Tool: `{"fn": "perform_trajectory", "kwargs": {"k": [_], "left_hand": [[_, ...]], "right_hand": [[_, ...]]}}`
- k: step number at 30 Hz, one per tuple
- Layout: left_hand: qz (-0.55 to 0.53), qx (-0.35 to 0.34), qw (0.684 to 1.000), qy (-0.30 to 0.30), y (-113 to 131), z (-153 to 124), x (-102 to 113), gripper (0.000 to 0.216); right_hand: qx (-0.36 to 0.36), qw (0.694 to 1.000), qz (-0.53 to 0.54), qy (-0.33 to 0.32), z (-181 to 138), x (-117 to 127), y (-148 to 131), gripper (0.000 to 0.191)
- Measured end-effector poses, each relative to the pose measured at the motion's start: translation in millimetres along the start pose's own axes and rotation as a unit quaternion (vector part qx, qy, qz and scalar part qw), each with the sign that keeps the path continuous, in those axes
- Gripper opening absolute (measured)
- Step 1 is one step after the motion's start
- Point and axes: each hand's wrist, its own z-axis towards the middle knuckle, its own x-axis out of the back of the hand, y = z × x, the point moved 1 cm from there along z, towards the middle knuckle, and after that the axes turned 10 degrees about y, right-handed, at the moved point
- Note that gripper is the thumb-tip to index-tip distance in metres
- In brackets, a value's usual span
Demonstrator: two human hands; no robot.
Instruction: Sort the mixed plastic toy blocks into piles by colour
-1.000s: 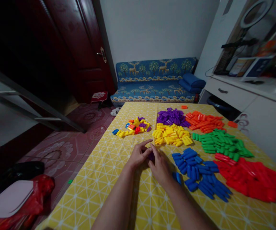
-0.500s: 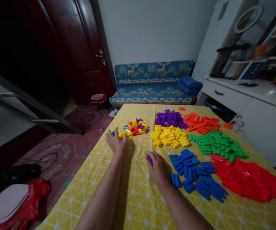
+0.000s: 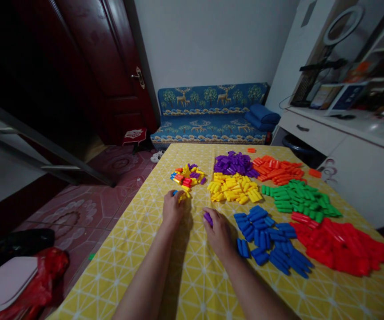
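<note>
My left hand [image 3: 173, 208] is closed over a few small plastic pieces [image 3: 179, 195], yellow and blue, on the yellow tablecloth [image 3: 152, 266]. Just beyond it lies a small mixed pile [image 3: 188, 175] of yellow, red, purple and blue pieces. My right hand [image 3: 218, 231] rests on the cloth with its fingers curled round a purple piece [image 3: 208, 218]. To its right is the blue pile [image 3: 268, 238].
Sorted piles lie further out: purple [image 3: 232, 163], yellow [image 3: 234, 188], orange [image 3: 277, 169], green [image 3: 297, 198] and red [image 3: 342, 242]. A blue sofa [image 3: 212, 113] stands beyond the table, a white cabinet [image 3: 355, 146] at the right, a red bag [image 3: 42, 275] on the floor at the left.
My hands were together over the purple piece. The left hand reached out to the loose pieces left of the mixed pile and drew a few back. The right hand kept the purple piece.
</note>
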Motion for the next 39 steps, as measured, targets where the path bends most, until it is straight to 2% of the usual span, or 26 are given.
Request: {"fn": "perform_trajectory", "kwargs": {"k": [3, 5, 6, 8, 11, 12, 14, 17, 22, 26, 30, 33, 36, 38, 39], "left_hand": [[-0.125, 0.056, 0.989, 0.054, 14, -9, -2, 0.029], [-0.233, 0.120, 0.960, 0.101, 21, -13, -5, 0.026], [-0.297, 0.163, 0.933, 0.120, 24, -14, -7, 0.025], [-0.435, 0.266, 0.850, 0.135, 30, -16, -9, 0.030], [-0.601, 0.380, 0.697, 0.097, 37, -17, -8, 0.047], [-0.633, 0.396, 0.661, 0.077, 39, -17, -6, 0.050], [-0.666, 0.402, 0.626, 0.040, 42, -18, -2, 0.051], [-0.667, 0.389, 0.636, -0.019, 46, -21, 4, 0.049], [-0.606, 0.337, 0.707, -0.142, 59, -28, 8, 0.054], [-0.546, 0.275, 0.763, -0.210, 67, -33, 9, 0.053], [-0.511, 0.221, 0.790, -0.256, 68, -35, 10, 0.048], [-0.503, 0.213, 0.793, -0.270, 68, -36, 10, 0.052], [-0.517, 0.237, 0.778, -0.265, 69, -37, 9, 0.060], [-0.558, 0.282, 0.739, -0.252, 69, -35, 8, 0.059], [-0.589, 0.313, 0.704, -0.244, 68, -34, 7, 0.058]], "right_hand": [[0.004, 1.000, 0.002, 0.004, -1, -2, 3, 0.028], [0.008, 1.000, 0.006, 0.012, -1, -2, 4, 0.030], [0.008, 1.000, 0.008, 0.015, -2, -2, 4, 0.031], [0.004, 1.000, 0.008, 0.019, -2, -2, 5, 0.032], [-0.006, 1.000, 0.013, 0.025, -3, -4, 7, 0.033], [-0.010, 0.999, 0.019, 0.030, -3, -5, 8, 0.034], [-0.014, 0.999, 0.036, 0.038, -4, -7, 11, 0.036], [-0.021, 0.997, 0.055, 0.045, -4, -8, 15, 0.037], [-0.066, 0.986, 0.129, 0.087, -3, -1, 14, 0.037], [-0.100, 0.975, 0.166, 0.110, -5, 7, 7, 0.040], [-0.080, 0.978, 0.152, 0.122, -4, 13, 3, 0.039], [-0.027, 0.985, 0.118, 0.124, 1, 22, 3, 0.032], [0.005, 0.995, 0.046, 0.092, 9, 40, 2, 0.030], [0.006, 0.997, -0.033, 0.066, 15, 54, 3, 0.031], [-0.003, 0.996, -0.075, 0.044, 17, 62, 4, 0.030]]}}
